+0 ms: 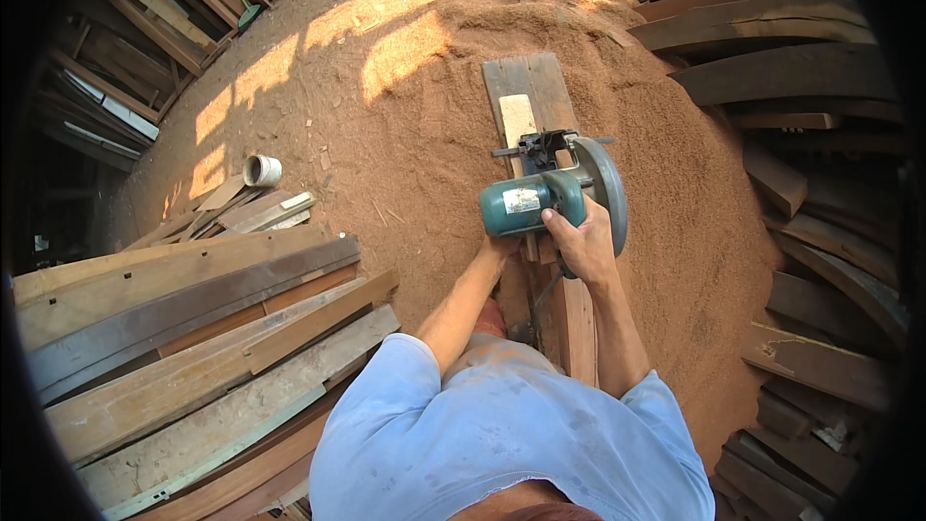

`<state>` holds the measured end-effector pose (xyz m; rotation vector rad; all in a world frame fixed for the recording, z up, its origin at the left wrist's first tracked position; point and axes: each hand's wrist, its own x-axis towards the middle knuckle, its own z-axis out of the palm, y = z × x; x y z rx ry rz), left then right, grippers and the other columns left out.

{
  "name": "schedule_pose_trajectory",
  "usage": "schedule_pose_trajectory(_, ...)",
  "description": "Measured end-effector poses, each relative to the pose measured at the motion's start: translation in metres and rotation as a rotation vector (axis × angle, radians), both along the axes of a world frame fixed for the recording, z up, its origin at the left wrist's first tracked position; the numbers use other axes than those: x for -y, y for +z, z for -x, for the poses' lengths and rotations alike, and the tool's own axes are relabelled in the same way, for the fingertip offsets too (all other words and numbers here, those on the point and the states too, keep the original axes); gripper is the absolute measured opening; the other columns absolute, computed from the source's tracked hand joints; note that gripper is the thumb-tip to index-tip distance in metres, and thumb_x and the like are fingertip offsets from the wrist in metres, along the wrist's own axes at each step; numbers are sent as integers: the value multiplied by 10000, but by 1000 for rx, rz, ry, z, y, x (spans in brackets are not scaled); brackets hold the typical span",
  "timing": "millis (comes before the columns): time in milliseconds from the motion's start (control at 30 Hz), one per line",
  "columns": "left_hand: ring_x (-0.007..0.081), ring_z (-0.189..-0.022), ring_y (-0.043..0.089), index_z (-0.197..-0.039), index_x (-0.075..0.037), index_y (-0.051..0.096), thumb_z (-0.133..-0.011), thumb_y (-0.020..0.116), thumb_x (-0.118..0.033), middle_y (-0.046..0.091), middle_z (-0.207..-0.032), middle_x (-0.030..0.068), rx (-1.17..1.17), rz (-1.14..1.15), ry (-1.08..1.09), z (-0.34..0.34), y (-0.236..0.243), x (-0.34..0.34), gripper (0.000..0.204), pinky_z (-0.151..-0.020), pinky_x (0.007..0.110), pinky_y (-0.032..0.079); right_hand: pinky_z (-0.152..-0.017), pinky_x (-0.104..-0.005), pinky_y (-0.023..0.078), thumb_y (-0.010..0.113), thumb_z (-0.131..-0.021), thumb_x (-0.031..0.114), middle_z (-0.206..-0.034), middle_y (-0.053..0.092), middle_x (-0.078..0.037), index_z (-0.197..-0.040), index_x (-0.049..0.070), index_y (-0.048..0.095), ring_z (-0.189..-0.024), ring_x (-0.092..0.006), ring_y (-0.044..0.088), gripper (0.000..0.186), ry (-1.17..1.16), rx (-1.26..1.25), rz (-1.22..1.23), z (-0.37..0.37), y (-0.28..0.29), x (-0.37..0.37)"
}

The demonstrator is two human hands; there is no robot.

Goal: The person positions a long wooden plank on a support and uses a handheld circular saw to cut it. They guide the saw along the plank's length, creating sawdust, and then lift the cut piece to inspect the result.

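Observation:
A green circular saw (533,201) with a grey blade guard (604,188) rests over wood in front of me. My right hand (588,241) is closed round its rear handle, thumb on top. My left hand (503,244) reaches in under the saw's motor housing, beside the wood; its fingers are hidden there. Beneath the saw, a narrow strip of wood with a pale far end (517,116) lies along a wide weathered board (550,87). Closer to my body, a reddish wooden piece (580,328) runs back past my right forearm.
Sawdust (675,183) covers the ground in heaps. Long planks (193,270) are stacked at my left, with a white cup-like container (261,171) just beyond. Curved dark timbers (781,72) pile up along the right. More boards (159,5) lean at the far left.

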<state>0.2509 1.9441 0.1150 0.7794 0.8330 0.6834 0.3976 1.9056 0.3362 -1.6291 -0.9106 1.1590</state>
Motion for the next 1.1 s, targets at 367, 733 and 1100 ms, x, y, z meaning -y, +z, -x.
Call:
schedule_pose_trajectory(367,272,-1138,672,-1354,-156,587,-990,703,-265,656,-1289,67,-100,31,32,-6,-4,-46,398,-906,460,599,-833,-352,548,717,-916,209,-963,747,-122,-1138,-46,698,-898,-184,694,339,47,23,0,-11,-2,-52)
schedule_pose_trajectory(733,264,-1141,673,-1359,-159,582,-979,728,-310,655,-1293,79,-9,61,84,-7,17,-93,434,-911,449,604,-893,-351,551,736,-923,191,-1067,755,-157,-1307,-26,660,-972,-207,719,448,64,-9,-108,-26,16,-83)
schedule_pose_trajectory(1100,295,-970,690,-1287,-45,613,-918,730,-128,713,-1044,130,-402,-707,-357,-41,113,-51,396,-860,390,553,-550,-238,443,749,-930,217,-755,599,9,-1070,24,671,-610,-70,544,251,-441,-154,-182,-40,65,44)
